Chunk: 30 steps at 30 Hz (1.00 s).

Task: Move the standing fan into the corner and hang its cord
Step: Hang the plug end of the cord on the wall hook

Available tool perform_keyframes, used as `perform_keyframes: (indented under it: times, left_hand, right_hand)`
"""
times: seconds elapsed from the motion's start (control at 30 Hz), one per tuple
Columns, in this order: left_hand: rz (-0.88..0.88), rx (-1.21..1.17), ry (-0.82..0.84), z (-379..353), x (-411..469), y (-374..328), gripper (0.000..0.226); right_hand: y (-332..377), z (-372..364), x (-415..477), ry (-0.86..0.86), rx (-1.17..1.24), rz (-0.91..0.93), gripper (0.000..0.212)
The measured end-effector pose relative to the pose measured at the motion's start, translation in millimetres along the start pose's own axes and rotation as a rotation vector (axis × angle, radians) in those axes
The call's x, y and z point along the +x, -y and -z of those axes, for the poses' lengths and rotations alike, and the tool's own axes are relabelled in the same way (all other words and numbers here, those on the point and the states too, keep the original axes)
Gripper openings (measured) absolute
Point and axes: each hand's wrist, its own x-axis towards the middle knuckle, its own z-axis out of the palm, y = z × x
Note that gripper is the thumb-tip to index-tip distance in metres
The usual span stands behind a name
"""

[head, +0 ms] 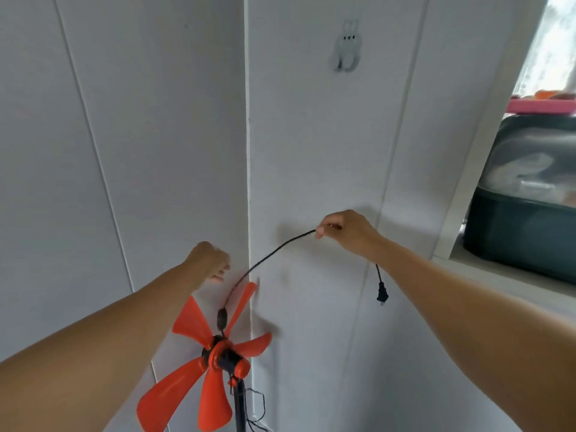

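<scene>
The right hand (346,232) is pinching the thin black power cord (274,252), its plug (382,294) dangling below the fingers. The left hand (208,260) is hovering curled and empty above the orange-bladed standing fan (215,363) in the white wall corner (248,151).

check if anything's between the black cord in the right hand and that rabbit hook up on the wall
Nothing visible: bare white wall separates the thin black cord, pinched in the right hand, from the grey rabbit-shaped hook above.
</scene>
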Motion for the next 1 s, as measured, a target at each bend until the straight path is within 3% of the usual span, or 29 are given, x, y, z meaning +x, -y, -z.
perform_keyframes:
  times: [0.13,0.27,0.4,0.57,0.77,0.87,1.0]
  left_hand:
    - [-0.316,-0.064,0.110,-28.8,-8.7,-46.5,0.027]
    - [-0.407,-0.128,0.333,-60.5,-13.2,-96.1,0.030]
    - [-0.428,0.024,0.156,-75.7,-10.5,-134.8,0.031]
    - [-0.604,-0.008,-0.039,-74.4,-3.8,-164.3,0.026]
    - [-0.510,-0.424,-0.360,-61.5,15.5,-191.4,0.030]
    - [-0.434,-0.461,-0.342,-50.8,25.3,-199.5,0.029]
    - [-0.446,-0.249,-0.105,-44.2,23.6,-207.0,0.033]
  right_hand:
    - [26.2,1.9,18.9,0.077,-0.097,0.146,0.021]
    - [38.4,12.4,44.2,-0.002,-0.133,0.197,0.023]
    - [27.8,37.3,67.9,-0.078,-0.049,0.086,0.020]
    - [10.1,60.1,80.2,-0.036,0.284,-0.036,0.029]
    - [1.1,81.2,76.9,-0.019,0.395,-0.014,0.027]
    - [5.0,96.4,76.9,-0.044,0.378,-0.004,0.025]
    - [22.0,116.2,84.3,-0.164,0.281,0.042,0.024]
